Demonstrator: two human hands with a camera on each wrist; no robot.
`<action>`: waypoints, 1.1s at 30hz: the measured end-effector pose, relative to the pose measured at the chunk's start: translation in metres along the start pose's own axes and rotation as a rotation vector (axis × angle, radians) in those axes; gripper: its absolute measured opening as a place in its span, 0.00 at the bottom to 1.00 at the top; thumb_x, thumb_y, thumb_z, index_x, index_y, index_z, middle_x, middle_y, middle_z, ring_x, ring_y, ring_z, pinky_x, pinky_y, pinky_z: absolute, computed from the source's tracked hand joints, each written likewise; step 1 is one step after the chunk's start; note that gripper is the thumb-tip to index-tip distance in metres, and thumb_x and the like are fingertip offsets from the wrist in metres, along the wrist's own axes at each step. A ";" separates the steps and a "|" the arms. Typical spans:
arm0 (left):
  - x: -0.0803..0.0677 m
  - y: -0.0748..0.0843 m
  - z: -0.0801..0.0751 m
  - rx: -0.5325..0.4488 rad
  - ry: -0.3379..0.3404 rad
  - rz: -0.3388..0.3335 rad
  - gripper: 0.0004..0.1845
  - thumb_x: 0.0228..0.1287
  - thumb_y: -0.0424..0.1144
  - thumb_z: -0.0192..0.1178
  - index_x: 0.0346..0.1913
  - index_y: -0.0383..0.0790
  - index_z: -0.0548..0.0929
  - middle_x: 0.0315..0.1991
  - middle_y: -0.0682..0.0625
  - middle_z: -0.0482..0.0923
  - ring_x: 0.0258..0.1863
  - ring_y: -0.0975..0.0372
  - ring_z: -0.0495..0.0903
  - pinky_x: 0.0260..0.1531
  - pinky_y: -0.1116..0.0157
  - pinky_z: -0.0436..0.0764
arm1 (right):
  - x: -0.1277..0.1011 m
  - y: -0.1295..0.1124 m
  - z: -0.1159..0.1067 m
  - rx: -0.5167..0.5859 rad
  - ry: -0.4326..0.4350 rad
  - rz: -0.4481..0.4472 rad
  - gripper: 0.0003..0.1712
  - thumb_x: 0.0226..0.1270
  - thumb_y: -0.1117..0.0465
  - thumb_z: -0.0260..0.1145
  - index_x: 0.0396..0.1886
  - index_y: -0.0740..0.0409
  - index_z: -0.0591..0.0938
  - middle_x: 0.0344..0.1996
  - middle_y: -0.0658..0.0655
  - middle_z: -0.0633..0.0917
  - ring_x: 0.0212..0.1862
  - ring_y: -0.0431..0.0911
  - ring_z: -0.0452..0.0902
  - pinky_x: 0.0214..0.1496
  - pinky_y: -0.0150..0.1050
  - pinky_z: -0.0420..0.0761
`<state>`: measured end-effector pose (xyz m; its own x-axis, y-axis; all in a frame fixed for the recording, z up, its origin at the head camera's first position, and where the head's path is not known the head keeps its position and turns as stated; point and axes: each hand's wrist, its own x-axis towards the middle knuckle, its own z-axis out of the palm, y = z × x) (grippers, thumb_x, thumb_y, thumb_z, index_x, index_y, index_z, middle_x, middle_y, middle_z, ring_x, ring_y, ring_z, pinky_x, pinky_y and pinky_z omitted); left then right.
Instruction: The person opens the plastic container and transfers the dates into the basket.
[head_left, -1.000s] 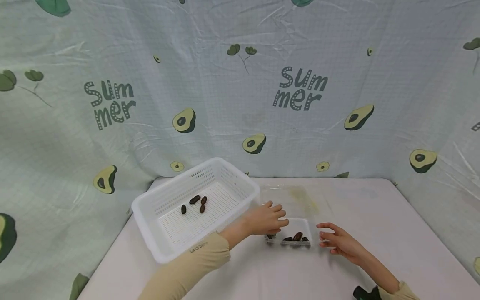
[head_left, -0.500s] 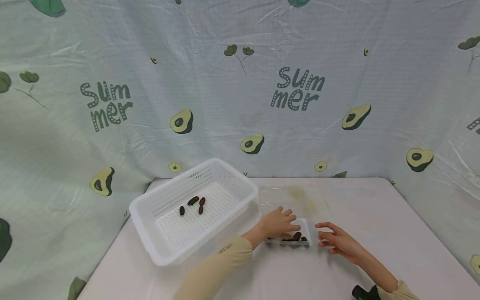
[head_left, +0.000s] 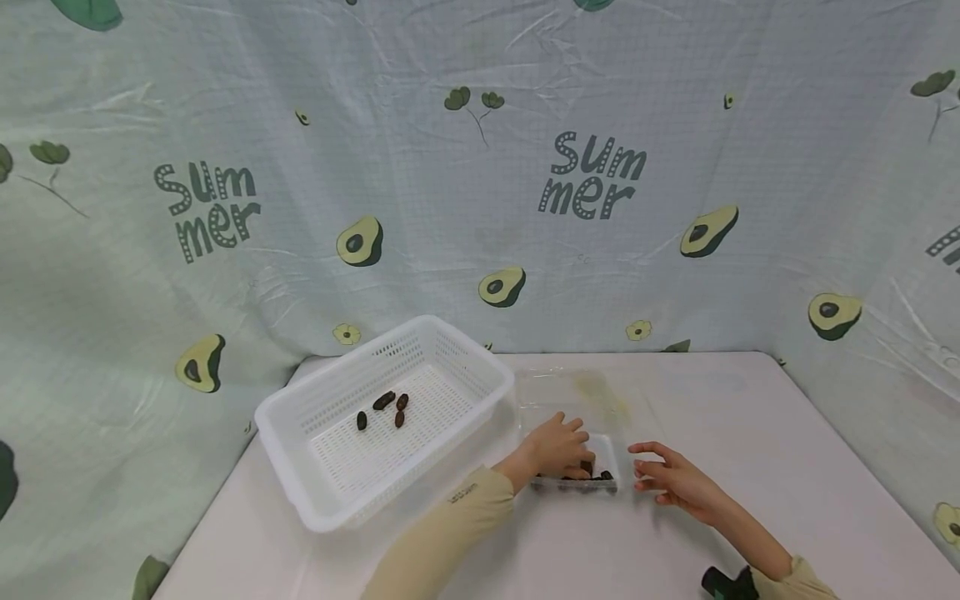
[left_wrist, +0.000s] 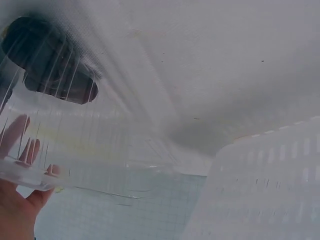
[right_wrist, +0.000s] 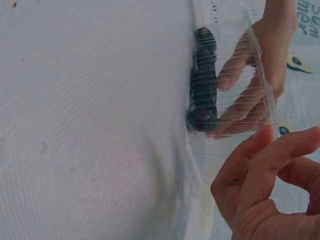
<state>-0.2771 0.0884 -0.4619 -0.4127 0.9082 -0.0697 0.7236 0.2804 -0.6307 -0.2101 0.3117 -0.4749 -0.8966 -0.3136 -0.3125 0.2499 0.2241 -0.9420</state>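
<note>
A small clear plastic box (head_left: 615,467) with several dark dates (head_left: 605,476) along its bottom stands on the table. My left hand (head_left: 558,446) reaches over its left side, fingertips down among the dates. Through the box wall, the right wrist view shows that hand's thumb and fingers (right_wrist: 225,82) spread apart beside the row of dates (right_wrist: 204,80). The left wrist view catches the fingers through the plastic, and dates (left_wrist: 55,65) at the upper left. My right hand (head_left: 678,483) stays just right of the box, loosely bent fingers near the wall, holding nothing.
A white perforated basket (head_left: 450,446) with several dates (head_left: 384,401) in it stands to the left. Behind the small box lies its clear lid (head_left: 547,387). The table (head_left: 750,417) meets a printed curtain (head_left: 420,167) at the back.
My left hand has moved right and down into the small box, and its fingers have drawn closer together. One date by the fingertips appears shifted. My right hand holds nearly the same pose.
</note>
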 end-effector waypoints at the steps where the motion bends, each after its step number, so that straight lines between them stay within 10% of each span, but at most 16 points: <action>1: 0.000 0.000 0.000 -0.002 0.007 -0.003 0.19 0.60 0.66 0.35 0.48 0.73 0.73 0.44 0.66 0.75 0.47 0.68 0.70 0.48 0.65 0.71 | 0.000 0.000 0.000 0.001 -0.001 -0.001 0.30 0.68 0.52 0.49 0.62 0.64 0.57 0.39 0.52 0.73 0.35 0.35 0.78 0.26 0.29 0.72; 33: 0.001 -0.001 -0.002 -0.005 0.028 0.043 0.10 0.67 0.51 0.42 0.47 0.66 0.72 0.40 0.64 0.74 0.44 0.68 0.71 0.47 0.67 0.72 | 0.001 -0.002 0.001 0.000 0.017 0.013 0.32 0.67 0.51 0.51 0.62 0.64 0.56 0.38 0.51 0.73 0.35 0.36 0.78 0.26 0.29 0.72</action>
<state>-0.2772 0.0901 -0.4597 -0.3653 0.9279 -0.0748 0.7430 0.2422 -0.6240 -0.2108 0.3100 -0.4738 -0.8995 -0.2950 -0.3224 0.2615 0.2277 -0.9380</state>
